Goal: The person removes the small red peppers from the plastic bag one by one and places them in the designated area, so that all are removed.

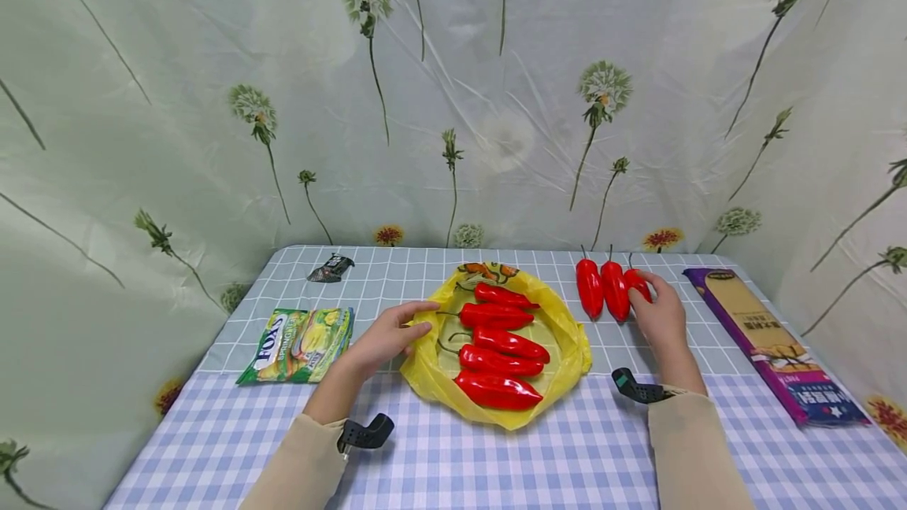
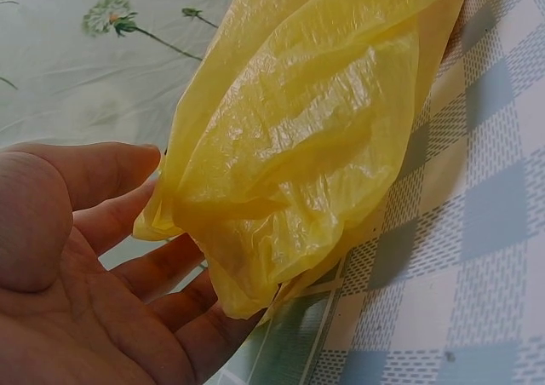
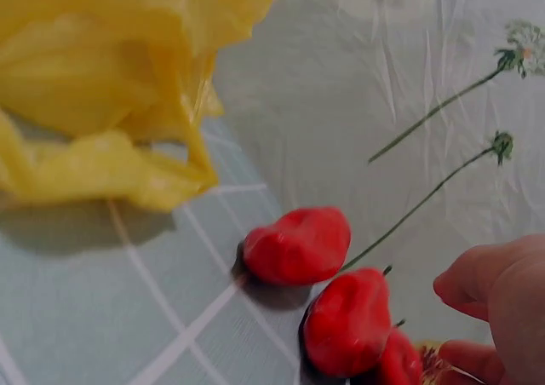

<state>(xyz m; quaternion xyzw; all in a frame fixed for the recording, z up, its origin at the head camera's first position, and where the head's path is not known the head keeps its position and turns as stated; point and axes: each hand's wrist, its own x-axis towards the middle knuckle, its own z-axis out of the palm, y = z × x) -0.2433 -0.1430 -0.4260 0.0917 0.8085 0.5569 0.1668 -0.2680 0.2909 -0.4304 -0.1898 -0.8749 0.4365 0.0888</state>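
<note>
Long, shiny red peppers point(image 1: 614, 293), three in a row, lie near the back right of the table point(image 1: 496, 463), stems pointing away from you. Five more peppers point(image 1: 510, 342) lie sideways in the yellow plastic bag point(image 1: 577, 341), stems left. Your right hand point(image 1: 662, 313), fingers loose and apart, hides part of the end pepper point(image 1: 636, 280); the right wrist view cuts it off. Your loose left hand point(image 1: 386, 341) touches the bag, some fingertips hidden behind.

L hand point(image 2: 102, 291): palm in view, fingers point(image 2: 162, 270) partly behind crinkled yellow bag point(image 2: 298, 138). Blue/wht checked tabletop point(image 2: 485, 266) frame R, flower-print sheet point(image 2: 77, 87) upper L bkgd.
</note>
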